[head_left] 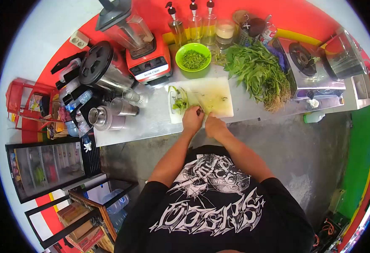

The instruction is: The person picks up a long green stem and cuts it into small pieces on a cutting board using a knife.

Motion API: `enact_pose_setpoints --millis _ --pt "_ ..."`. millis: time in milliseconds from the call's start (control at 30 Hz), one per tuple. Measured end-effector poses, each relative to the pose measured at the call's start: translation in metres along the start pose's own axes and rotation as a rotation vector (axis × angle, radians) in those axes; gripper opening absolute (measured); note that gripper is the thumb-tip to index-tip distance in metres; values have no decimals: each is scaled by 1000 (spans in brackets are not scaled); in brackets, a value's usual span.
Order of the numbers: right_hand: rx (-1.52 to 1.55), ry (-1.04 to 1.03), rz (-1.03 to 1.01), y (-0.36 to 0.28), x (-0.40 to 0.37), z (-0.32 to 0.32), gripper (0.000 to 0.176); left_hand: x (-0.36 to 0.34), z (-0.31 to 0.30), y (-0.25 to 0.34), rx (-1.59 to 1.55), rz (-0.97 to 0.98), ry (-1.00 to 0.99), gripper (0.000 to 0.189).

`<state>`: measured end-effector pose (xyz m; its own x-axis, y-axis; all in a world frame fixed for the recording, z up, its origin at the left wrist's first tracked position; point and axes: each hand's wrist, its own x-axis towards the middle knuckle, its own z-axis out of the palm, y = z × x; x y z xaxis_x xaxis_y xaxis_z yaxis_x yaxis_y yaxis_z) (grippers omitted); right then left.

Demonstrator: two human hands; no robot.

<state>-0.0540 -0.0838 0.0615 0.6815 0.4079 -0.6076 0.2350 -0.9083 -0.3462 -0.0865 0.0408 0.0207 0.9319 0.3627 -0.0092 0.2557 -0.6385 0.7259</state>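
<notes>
My left hand (192, 120) is at the near edge of a white cutting board (221, 90), its fingers curled and pinched together. Something small and dark shows at its fingertips, too small to name. Close beside it, my right hand (215, 126) is closed around the handle of a knife (201, 102), whose thin blade points away over the board and is hard to make out. Green stems and leaves (179, 101) lie on the board's left part. Small green bits dot the wet, yellowish right part.
Behind the board stands a green bowl (193, 72) of chopped greens. A bunch of leafy greens with roots (258, 71) lies to the right, by a gas stove (309, 69). A red blender (149, 63) and metal cups (124, 106) stand left; pump bottles (194, 27) line the wall.
</notes>
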Motion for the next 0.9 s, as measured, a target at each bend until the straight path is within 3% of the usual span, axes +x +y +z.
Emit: enact_pose_setpoints --millis 267,900 --pt "-67 -26 -88 -4 1 -14 51 3 8 -15 60 82 15 11" --pt "-42 -19 -67 -5 24 -6 50 7 7 -16 40 -28 -67 14"
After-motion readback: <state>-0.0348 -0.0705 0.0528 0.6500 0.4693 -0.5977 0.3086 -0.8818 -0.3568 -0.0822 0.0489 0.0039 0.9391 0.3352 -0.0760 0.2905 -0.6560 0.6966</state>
